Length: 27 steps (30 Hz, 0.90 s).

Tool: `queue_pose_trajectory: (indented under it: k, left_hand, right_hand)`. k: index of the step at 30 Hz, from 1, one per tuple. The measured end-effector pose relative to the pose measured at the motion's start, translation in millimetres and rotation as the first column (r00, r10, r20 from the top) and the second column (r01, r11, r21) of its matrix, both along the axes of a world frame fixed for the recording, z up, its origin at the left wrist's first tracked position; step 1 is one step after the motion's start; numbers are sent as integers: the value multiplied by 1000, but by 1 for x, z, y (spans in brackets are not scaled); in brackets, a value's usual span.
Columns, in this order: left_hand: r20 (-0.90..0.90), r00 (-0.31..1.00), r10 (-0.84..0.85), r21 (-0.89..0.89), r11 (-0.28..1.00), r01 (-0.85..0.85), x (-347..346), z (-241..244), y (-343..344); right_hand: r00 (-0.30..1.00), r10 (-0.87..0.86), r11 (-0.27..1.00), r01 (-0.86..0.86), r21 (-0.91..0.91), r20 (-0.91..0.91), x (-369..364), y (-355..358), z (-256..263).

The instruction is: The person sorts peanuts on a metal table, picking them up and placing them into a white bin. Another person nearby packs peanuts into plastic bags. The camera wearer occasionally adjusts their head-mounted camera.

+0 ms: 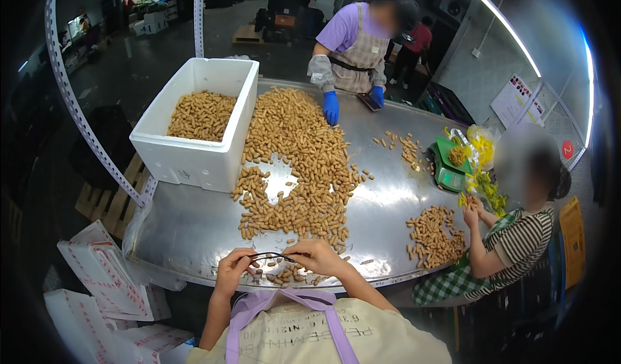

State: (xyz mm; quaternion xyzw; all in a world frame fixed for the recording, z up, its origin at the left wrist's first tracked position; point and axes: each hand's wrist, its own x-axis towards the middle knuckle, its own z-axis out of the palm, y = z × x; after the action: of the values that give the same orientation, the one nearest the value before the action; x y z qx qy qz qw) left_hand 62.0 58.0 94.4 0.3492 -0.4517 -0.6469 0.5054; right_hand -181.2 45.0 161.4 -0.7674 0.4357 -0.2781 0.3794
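Note:
A thin black strap or cord [266,254], possibly part of some eyewear, stretches between my hands over the near edge of the metal table. My left hand [234,268] pinches one end of it, and my right hand [313,257] grips the other end. Just beneath and between the hands lie a few loose peanuts in their shells [287,274]. Beyond them a large heap of unshelled peanuts [301,141] spreads across the table, with a bare ring-shaped gap in it. A white foam box [189,163], partly filled with peanuts, stands at the heap's left.
Across the metal table [184,218] a person in blue gloves [331,108] touches the heap and holds a phone. At right, another person handles yellow ties near a green scale [449,170] and a smaller peanut pile [434,238]. Foam boxes [104,276] stand lower left.

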Motion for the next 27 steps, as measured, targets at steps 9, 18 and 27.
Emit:
queue_pose_trajectory:
  k: [9, 18, 27]
  left_hand:
    - [-88, 996, -25, 78, 996, 32, -2, -7, 9]
    - [505, 698, 508, -582, 798, -160, -14, 65, 18]
    - [71, 863, 500, -577, 727, -374, -23, 141, 49]
  right_hand:
    - [921, -134, 948, 11, 319, 367, -5, 16, -15]
    - [719, -234, 942, 2, 335, 654, -19, 33, -2]
    - [507, 191, 973, 17, -231, 841, -12, 62, 87]
